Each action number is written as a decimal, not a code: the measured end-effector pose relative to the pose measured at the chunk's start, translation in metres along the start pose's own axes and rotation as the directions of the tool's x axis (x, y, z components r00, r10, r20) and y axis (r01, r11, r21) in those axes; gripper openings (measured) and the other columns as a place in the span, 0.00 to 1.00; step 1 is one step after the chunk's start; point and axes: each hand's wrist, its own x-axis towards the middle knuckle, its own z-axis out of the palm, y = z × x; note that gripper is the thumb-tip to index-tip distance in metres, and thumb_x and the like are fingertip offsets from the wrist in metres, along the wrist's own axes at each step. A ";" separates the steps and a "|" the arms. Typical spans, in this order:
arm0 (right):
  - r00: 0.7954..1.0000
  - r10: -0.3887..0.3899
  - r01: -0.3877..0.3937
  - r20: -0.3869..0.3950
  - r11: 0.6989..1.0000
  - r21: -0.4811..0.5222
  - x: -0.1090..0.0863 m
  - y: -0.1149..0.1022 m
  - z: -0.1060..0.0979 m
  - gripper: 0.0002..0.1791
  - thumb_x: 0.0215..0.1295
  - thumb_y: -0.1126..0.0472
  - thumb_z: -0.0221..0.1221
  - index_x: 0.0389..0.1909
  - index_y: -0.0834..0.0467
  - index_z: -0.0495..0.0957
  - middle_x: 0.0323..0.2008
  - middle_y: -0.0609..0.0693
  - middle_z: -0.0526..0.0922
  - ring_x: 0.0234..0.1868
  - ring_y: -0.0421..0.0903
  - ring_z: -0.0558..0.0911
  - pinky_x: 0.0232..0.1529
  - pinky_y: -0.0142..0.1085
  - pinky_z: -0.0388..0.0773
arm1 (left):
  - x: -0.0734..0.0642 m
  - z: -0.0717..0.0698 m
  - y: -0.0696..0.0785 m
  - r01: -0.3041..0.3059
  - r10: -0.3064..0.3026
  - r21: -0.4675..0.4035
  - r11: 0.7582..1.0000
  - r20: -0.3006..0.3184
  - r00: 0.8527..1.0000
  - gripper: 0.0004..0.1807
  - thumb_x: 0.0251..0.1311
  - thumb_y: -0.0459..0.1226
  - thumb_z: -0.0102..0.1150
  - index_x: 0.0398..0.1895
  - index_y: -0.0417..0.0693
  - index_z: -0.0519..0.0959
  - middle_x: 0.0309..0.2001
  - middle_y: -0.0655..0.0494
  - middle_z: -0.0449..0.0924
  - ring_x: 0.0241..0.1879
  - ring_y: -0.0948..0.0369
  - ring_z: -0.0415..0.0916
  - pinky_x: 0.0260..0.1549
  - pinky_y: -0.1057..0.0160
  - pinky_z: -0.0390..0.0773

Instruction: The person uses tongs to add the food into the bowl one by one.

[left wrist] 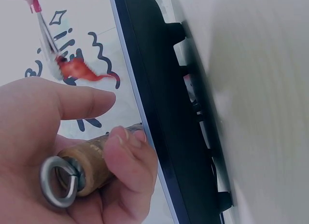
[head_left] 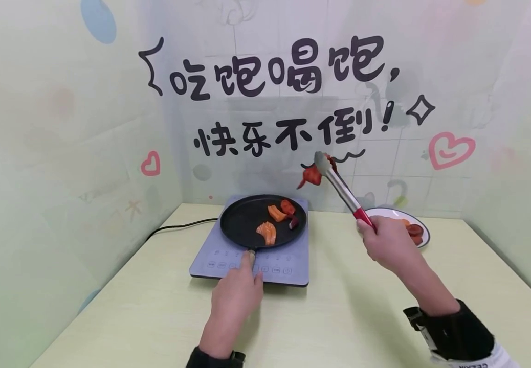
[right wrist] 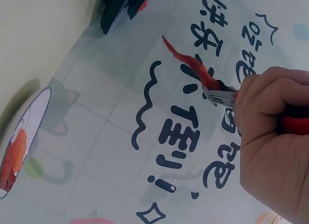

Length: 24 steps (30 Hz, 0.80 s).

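Observation:
My left hand (head_left: 238,295) holds the wooden handle (left wrist: 89,168) of a flat black frying pan (head_left: 242,220), fingers curled under it; a metal ring hangs at the handle's end. The pan sits on an induction cooker (head_left: 224,266). In it lie two orange, white-striped salmon-like pieces (head_left: 267,232), a red piece (head_left: 287,206) and a dark purplish-red piece (head_left: 293,223). My right hand (head_left: 391,243) grips red-handled metal tongs (head_left: 345,190), raised to the right of the pan. Their tips pinch a red food piece (head_left: 312,176) with a thin pointed tail.
Behind my right hand stands a white plate (head_left: 385,213) with a dark rim, carrying orange and dark red food pieces (head_left: 415,230). A black cable (head_left: 180,226) runs left from the cooker. Printed wall sheeting (head_left: 256,179) closes off the table's back and sides.

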 end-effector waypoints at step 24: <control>0.932 0.020 -0.164 0.362 0.913 0.373 0.010 -0.032 0.059 0.16 0.83 0.56 0.54 0.40 0.65 0.79 0.21 0.48 0.72 0.18 0.42 0.67 0.20 0.32 0.62 | 0.001 -0.001 0.000 0.004 -0.004 0.013 1.000 0.002 1.000 0.35 0.76 0.46 0.60 0.81 0.43 0.65 0.31 0.39 0.84 0.19 0.53 0.72 0.16 0.55 0.68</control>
